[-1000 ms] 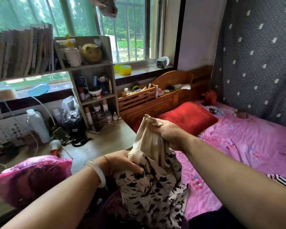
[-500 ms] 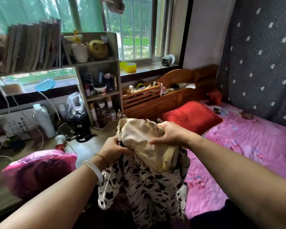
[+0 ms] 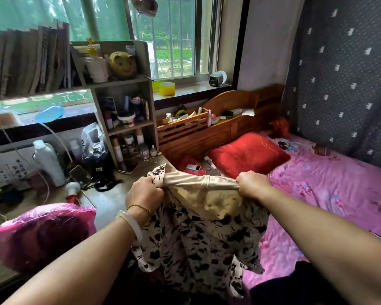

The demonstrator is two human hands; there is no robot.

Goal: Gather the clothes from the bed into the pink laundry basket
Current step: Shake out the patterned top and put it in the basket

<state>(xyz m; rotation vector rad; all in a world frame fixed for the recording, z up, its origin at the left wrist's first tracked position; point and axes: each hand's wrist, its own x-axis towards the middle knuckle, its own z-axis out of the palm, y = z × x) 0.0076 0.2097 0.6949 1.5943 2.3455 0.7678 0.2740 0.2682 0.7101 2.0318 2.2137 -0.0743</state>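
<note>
Here your left hand (image 3: 144, 194) and right hand (image 3: 252, 187) each clench a bunched end of the cream garment with black blotches (image 3: 198, 234), stretching its top edge between them above the pink floral bedsheet's (image 3: 330, 188) near edge. Its hem drops out of view below. Your forearms cover the foreground, and no pink basket is identifiable; a shiny pink plastic bag (image 3: 42, 234) sits at left.
</note>
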